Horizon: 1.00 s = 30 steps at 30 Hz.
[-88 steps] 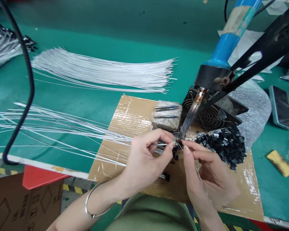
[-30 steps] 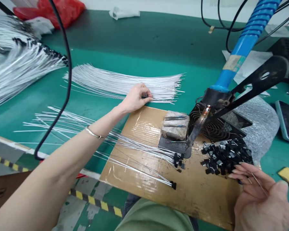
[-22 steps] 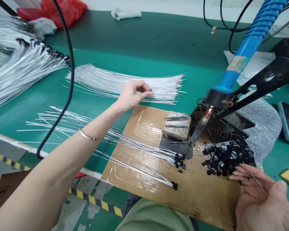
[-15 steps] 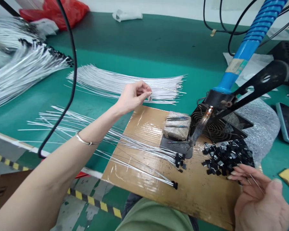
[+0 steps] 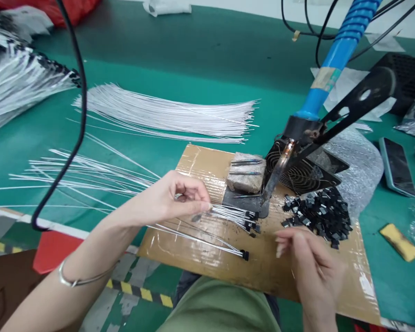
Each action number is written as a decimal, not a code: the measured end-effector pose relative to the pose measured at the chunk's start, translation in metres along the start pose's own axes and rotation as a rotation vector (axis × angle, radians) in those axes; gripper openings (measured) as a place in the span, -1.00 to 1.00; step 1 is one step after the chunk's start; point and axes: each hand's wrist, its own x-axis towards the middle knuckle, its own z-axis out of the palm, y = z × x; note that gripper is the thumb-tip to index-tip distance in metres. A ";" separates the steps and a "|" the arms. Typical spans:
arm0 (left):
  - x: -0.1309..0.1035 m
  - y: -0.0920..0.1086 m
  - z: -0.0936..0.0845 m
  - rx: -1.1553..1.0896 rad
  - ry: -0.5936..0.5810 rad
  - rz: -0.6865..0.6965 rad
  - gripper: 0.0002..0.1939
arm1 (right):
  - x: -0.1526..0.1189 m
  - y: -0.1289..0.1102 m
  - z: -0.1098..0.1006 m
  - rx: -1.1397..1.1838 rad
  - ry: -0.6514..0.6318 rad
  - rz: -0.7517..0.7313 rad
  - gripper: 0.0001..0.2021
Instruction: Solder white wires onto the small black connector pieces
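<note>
My left hand (image 5: 180, 198) is pinched on thin white wires (image 5: 124, 157) that trail back toward the upper left. It is over the loose wires with black ends (image 5: 252, 221) on the cardboard (image 5: 200, 161). To the right, my right hand (image 5: 311, 267) is curled closed around a thin metal pin (image 5: 321, 272), blurred and partly hidden by the fingers. Just beyond that hand lies a heap of small black connectors (image 5: 321, 212). Two wires with a black end (image 5: 244, 254) lie at the near side. A larger bundle of white wires (image 5: 173, 115) rests on the green mat.
A soldering iron (image 5: 280, 168) on a blue arm (image 5: 328, 78) points down beside a fan (image 5: 297, 170). A grey block (image 5: 247, 180) holds metal tips. A phone (image 5: 397, 166) and yellow sponge (image 5: 399, 242) are at right. A black cable (image 5: 83, 92) hangs at left.
My left hand has come from the large wire bundle toward the cardboard, with wires now trailing from it. My right hand has moved left, away from the black connectors. The view has shifted slightly.
</note>
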 end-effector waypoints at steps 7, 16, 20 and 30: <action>-0.007 0.000 0.027 -0.097 0.022 -0.072 -0.84 | 0.004 -0.011 0.030 0.051 -0.096 0.093 -0.82; -0.007 -0.002 0.038 -0.148 0.095 -0.131 -0.84 | 0.002 -0.012 0.031 0.111 -0.110 0.103 -0.82; -0.009 -0.002 0.039 -0.204 0.047 -0.154 -0.85 | 0.005 -0.014 0.034 0.224 -0.123 0.197 -0.81; -0.013 0.008 0.052 0.017 0.004 -0.137 -0.74 | 0.002 -0.006 0.029 0.107 -0.168 0.099 -0.78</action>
